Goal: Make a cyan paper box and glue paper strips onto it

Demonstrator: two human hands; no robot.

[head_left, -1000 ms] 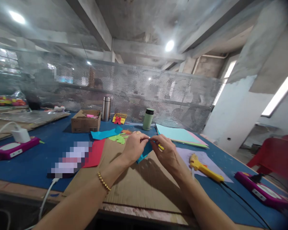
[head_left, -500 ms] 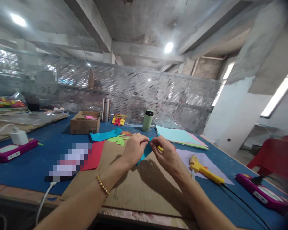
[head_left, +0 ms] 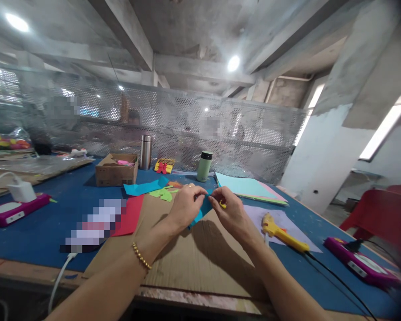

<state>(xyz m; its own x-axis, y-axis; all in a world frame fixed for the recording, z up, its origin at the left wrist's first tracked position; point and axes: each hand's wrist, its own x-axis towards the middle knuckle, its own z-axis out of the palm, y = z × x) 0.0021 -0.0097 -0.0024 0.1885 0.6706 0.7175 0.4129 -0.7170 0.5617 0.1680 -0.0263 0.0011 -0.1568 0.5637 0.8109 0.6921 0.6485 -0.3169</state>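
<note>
Between both hands, over a brown cardboard sheet (head_left: 200,263), is a piece of blue paper (head_left: 203,209). My left hand (head_left: 186,206) pinches its upper edge from the left. From the right, my right hand (head_left: 227,206) pinches the same edge, fingertips close to the left ones. A small yellow thing (head_left: 223,204) shows by the right fingers; I cannot make out what it is. Beyond the left hand lie green paper cut-outs (head_left: 164,193) and a larger blue paper strip (head_left: 146,186). Red paper (head_left: 130,216) sits at the cardboard's left edge.
Right of the cardboard, a yellow glue gun (head_left: 282,234) rests on lilac paper (head_left: 289,225). Purple power strips stand at right (head_left: 361,263) and left (head_left: 18,209). Behind are a cardboard box (head_left: 116,171), a steel flask (head_left: 146,152), a green bottle (head_left: 204,167) and stacked coloured paper (head_left: 247,186).
Both hands keep their pinch on the blue paper, with only slight finger movement. The whole view has shifted a little.
</note>
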